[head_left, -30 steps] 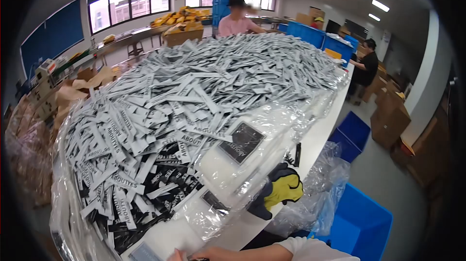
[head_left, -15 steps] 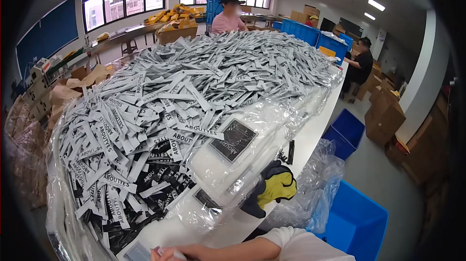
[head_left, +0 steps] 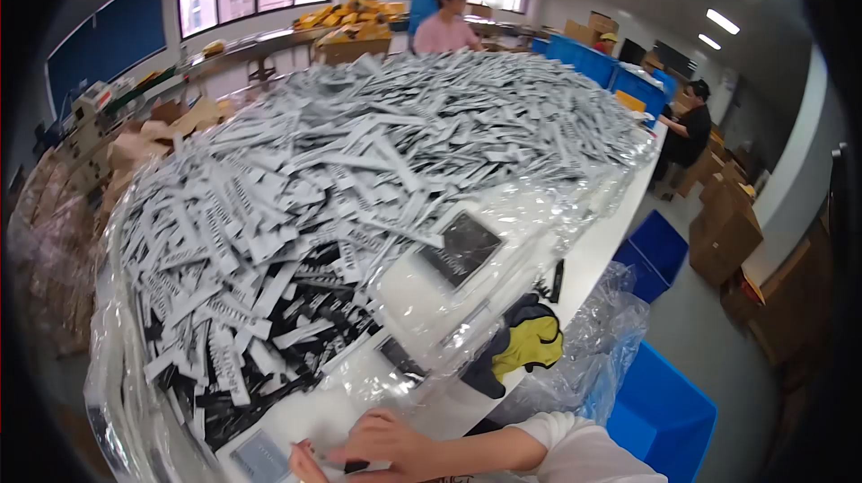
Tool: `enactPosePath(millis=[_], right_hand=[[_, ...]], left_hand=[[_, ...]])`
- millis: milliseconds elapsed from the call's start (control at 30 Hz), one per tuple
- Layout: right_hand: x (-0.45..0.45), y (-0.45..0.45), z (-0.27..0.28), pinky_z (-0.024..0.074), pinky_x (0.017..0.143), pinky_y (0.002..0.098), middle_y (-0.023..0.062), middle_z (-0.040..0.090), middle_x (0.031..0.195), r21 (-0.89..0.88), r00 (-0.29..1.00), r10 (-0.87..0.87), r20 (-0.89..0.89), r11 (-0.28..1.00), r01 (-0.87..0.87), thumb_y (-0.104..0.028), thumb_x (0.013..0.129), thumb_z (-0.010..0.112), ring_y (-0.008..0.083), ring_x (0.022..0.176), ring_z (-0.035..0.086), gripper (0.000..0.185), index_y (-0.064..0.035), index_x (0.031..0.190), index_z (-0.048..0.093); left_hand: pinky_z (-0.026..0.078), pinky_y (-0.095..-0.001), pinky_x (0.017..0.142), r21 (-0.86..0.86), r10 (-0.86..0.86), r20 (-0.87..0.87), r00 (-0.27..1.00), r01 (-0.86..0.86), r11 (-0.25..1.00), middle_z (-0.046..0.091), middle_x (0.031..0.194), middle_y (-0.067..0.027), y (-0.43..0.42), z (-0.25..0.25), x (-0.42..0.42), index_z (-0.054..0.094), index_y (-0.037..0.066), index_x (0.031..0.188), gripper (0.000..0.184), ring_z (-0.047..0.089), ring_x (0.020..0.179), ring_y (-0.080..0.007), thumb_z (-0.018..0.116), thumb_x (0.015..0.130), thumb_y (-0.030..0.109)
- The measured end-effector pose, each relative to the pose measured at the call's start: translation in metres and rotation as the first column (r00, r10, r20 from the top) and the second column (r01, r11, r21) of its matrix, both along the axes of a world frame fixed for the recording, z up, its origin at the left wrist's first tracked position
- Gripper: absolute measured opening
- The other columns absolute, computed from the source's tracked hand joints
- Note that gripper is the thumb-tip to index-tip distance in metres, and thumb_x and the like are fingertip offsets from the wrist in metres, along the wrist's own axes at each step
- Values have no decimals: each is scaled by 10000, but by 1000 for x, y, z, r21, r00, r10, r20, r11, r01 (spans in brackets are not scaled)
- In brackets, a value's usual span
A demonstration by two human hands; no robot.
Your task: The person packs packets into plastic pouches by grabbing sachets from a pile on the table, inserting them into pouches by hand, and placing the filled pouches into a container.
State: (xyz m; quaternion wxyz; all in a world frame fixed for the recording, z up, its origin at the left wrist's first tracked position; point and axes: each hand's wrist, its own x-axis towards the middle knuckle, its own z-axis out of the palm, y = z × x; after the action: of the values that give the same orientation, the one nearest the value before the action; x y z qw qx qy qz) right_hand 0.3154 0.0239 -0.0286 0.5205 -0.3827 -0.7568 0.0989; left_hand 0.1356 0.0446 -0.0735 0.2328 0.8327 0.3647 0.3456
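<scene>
My right hand (head_left: 386,441) is at the bottom of the head view, over the near table edge. Its fingers are bent and apart, slightly blurred, above a small black thing (head_left: 356,465) that I cannot make out. Of my left hand (head_left: 307,463) only a few fingers show at the bottom edge, so its grip is hidden. Beside them lies a white pack with a grey printed label (head_left: 260,458). Beyond spreads a large heap of slim white sachets (head_left: 359,160) printed ABOUTYES, with black sachets (head_left: 314,303) at its near side.
Clear-wrapped white packs with a black label (head_left: 462,250) lie right of the heap. A yellow and dark work glove (head_left: 537,341) rests at the table edge. Blue bins (head_left: 669,411) and clear plastic film (head_left: 593,348) are to the right. A person (head_left: 446,25) is behind the heap.
My right hand has risen and moved right, with more of it in view; its fingers have parted from those of the left. The whole view has shifted slightly.
</scene>
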Motion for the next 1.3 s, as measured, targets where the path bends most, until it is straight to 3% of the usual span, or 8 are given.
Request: enactPosePath(millis=[100, 233, 367, 600, 800, 933, 1133, 1300], right_hand=[[-9, -5, -19, 323, 930, 443, 79, 598, 704, -171, 990, 94, 101, 982, -76, -317, 767, 625, 216, 762, 591, 237, -82, 797, 616], [22, 7, -15, 234, 980, 488, 99, 578, 894, -703, 792, 541, 281, 679, -214, -295, 829, 530, 245, 916, 539, 214, -137, 952, 607], [25, 17, -13, 265, 971, 470, 117, 561, 982, -549, 848, 487, 207, 776, -312, -208, 808, 575, 258, 986, 512, 220, -114, 1006, 589], [11, 13, -7, 438, 780, 337, 127, 566, 988, -617, 999, -26, -36, 787, -2, -141, 758, 644, 276, 889, 556, 264, -58, 999, 577], [-3, 3, -6, 458, 658, 313, 99, 605, 847, -593, 946, 40, -323, 770, -235, -140, 769, 633, 235, 753, 578, 156, -25, 875, 628], [-10, 14, -13, 454, 625, 322, 82, 624, 789, -466, 964, 213, -158, 845, -263, -101, 765, 633, 208, 693, 583, 151, -30, 899, 634], [-24, 21, -16, 455, 709, 328, 95, 619, 909, -515, 915, 398, -62, 773, -371, -255, 785, 613, 234, 813, 578, 274, -88, 1003, 611], [0, 78, 9, 441, 796, 349, 133, 576, 1042, -515, 966, 226, 128, 847, -130, -259, 799, 588, 266, 921, 554, 355, -57, 1088, 545]], left_hand=[[334, -466, 850, 77, -83, -112, 990, 92, 993, 356, 1198, -245, 1, 9, 2, 235, -19, 1309, 909, 394, 1044, -373, 743, 638, 326], [439, -356, 734, -101, -31, 113, 993, 43, 994, 576, 934, -142, 3, 38, 14, 448, -16, 1174, 672, 551, 823, -290, 749, 633, 247], [481, -307, 711, -602, -37, -117, 993, -41, 797, 614, 877, -140, 18, 54, -4, 346, -30, 1245, 869, 602, 768, -290, 793, 571, 288], [462, -221, 617, -711, 243, 330, 912, 71, 700, 632, 798, -48, 8, 35, 0, 586, -22, 927, 339, 567, 690, -76, 743, 677, 145], [378, -188, 515, -656, 335, 452, 827, 54, 753, 602, 675, -25, -7, 36, -6, 613, -47, 769, 110, 465, 581, -40, 603, 791, 60], [379, -203, 532, -618, 405, 523, 750, 6, 786, 597, 679, -41, -15, 28, -20, 603, -60, 783, 158, 451, 568, -50, 535, 832, 73], [412, -355, 745, -743, 454, 255, 854, -127, 657, 596, 862, -162, -34, 40, -53, 574, -55, 981, 349, 543, 827, -261, 643, 753, 200], [446, -331, 656, -501, -119, 215, 969, 214, 839, 630, 822, -138, -31, 65, -102, 642, -15, 853, 136, 579, 722, -212, 579, 798, 93]])
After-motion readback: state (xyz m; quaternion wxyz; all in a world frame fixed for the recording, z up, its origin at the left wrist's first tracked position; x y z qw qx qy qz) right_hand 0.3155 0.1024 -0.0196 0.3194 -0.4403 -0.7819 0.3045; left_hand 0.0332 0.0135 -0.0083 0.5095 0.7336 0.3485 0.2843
